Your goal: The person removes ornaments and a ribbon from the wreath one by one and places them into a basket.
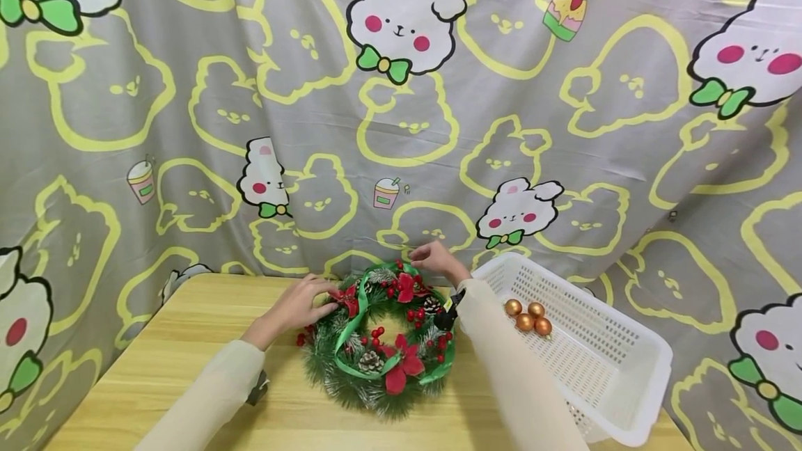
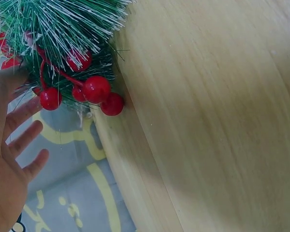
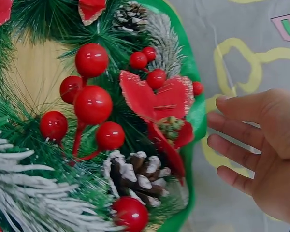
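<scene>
A green wreath (image 1: 332, 381) with frosted tips lies on the table, dressed with red flowers (image 1: 404, 365), red berries (image 3: 93, 105) and pine cones (image 3: 137, 176). A green ribbon (image 1: 344, 339) loops loosely over it. My left hand (image 1: 303, 303) is at the wreath's upper left, its fingertips by a red flower. The left wrist view has its fingers loosely spread beside hanging berries (image 2: 95, 89); the thumb tip is hidden by the foliage. Behind the wreath's far right edge, my right hand (image 3: 266, 145) has relaxed fingers, with a gap between them and the ribbon's outer edge.
At the right stands a white perforated basket (image 1: 626, 395) holding several copper-gold balls (image 1: 525, 323). My right forearm (image 1: 507, 367) passes in front of its left side. A patterned curtain (image 1: 413, 117) hangs right behind the wooden table (image 1: 207, 312).
</scene>
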A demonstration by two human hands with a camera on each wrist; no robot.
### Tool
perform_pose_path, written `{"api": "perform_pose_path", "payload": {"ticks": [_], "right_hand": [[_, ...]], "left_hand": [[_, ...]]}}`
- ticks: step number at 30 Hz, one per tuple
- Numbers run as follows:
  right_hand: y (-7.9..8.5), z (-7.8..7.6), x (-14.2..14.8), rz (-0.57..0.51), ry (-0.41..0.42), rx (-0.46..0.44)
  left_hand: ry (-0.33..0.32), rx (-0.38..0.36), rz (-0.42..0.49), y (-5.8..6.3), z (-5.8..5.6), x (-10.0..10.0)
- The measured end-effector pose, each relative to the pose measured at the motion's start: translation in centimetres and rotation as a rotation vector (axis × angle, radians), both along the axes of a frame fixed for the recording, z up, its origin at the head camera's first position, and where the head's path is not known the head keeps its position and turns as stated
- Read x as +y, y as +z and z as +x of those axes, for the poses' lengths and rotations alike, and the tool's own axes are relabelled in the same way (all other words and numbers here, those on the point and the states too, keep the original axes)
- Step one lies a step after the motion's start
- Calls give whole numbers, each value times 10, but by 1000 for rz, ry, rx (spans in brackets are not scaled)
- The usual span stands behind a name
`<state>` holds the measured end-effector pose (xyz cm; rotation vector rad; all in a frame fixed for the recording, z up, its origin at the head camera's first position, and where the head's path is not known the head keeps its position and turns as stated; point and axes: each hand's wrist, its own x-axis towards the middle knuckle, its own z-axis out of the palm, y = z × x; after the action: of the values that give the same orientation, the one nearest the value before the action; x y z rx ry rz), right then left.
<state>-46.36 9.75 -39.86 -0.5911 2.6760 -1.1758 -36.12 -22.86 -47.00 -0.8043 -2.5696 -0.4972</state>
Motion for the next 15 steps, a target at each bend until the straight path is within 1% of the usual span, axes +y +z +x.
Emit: {"api": "perform_pose_path", "payload": {"ticks": [7,11,15], "right_hand": [[-10,1,-2,32,18,25],[-11,2,-4,36,-1,11],[-11,3,-6,69,-25,13]], "left_hand": [[-1,-17,-4,0,-1,1],[-2,-13,-5,0,-1,1],[3,-13,-6,0,-2,1]]}}
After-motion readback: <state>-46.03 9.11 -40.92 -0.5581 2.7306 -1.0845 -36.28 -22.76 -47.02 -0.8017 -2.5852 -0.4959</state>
